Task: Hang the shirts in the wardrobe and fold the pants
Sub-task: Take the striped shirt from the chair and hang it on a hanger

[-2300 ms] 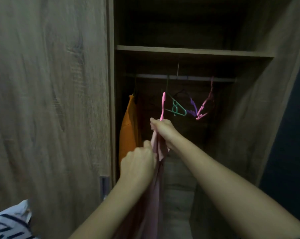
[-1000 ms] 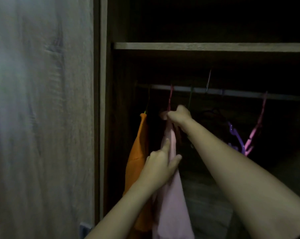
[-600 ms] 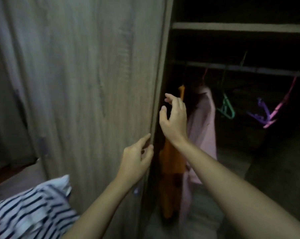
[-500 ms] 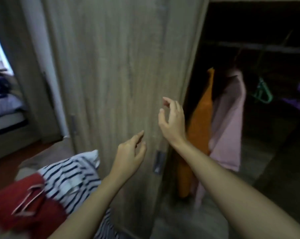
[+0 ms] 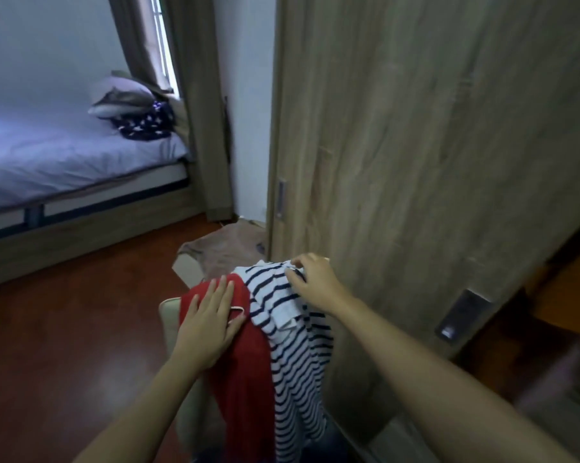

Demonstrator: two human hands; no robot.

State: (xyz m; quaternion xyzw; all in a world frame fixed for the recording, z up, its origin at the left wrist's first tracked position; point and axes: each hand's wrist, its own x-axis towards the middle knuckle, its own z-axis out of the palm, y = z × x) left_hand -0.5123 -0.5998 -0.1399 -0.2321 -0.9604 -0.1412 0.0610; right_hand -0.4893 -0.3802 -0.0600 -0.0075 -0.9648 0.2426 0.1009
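A red shirt [image 5: 241, 355] and a white shirt with navy stripes [image 5: 298, 345] hang side by side over a beige support [image 5: 167, 317] low in the middle of the view. My left hand [image 5: 208, 315] lies flat on the top of the red shirt, fingers straight. My right hand [image 5: 315, 279] pinches the top edge of the striped shirt with curled fingers. A brown garment [image 5: 225, 252] lies just behind the two shirts. The wardrobe's sliding door [image 5: 415, 162] stands right beside them, and only a dark sliver of the wardrobe's inside [image 5: 569, 289] shows at the far right.
A bed [image 5: 64, 155] with pillows and a dark spotted cloth [image 5: 145, 123] fills the left. Curtains [image 5: 195, 95] hang by the window behind it. Reddish wooden floor [image 5: 64, 329] lies between the bed and the clothes.
The pink shirt went onto the rail beside the orange one and both hands let go. The view swung left and down, and both hands dropped onto the red and striped shirts.
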